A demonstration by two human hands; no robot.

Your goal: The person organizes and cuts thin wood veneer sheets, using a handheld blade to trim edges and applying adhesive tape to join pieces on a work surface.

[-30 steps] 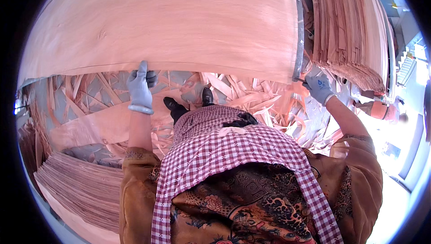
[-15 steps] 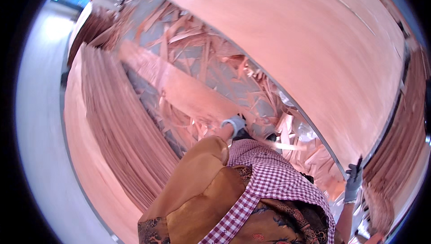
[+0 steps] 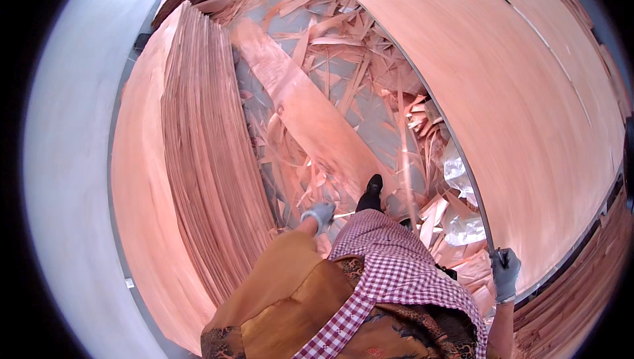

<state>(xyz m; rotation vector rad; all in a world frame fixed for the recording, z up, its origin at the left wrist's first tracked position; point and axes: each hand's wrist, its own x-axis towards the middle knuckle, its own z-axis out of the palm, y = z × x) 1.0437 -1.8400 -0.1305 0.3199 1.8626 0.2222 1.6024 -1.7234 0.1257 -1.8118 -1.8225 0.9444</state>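
My left hand (image 3: 320,215), in a grey glove, hangs low beside the tall stack of thin wood veneer sheets (image 3: 205,128). It is closed, and a thin pale strip (image 3: 343,214) sticks out from it toward my apron. My right hand (image 3: 506,274), also gloved, is at the near corner of a table topped with a broad, smooth veneer sheet (image 3: 489,95). Its fingers wrap round a slim dark tool (image 3: 503,257); the tool's kind cannot be made out.
Torn veneer scraps (image 3: 356,62) litter the grey floor between stack and table. A long veneer board (image 3: 310,108) lies across them up to my shoe (image 3: 373,186). Crumpled clear plastic (image 3: 462,229) lies by the table's edge (image 3: 456,141). More stacked veneer (image 3: 574,313) stands at the right.
My view has turned, so the stack and floor appear further right and higher. My left hand has moved left and down, nearer the stack. My right hand stays by the table corner, still gripping the dark tool.
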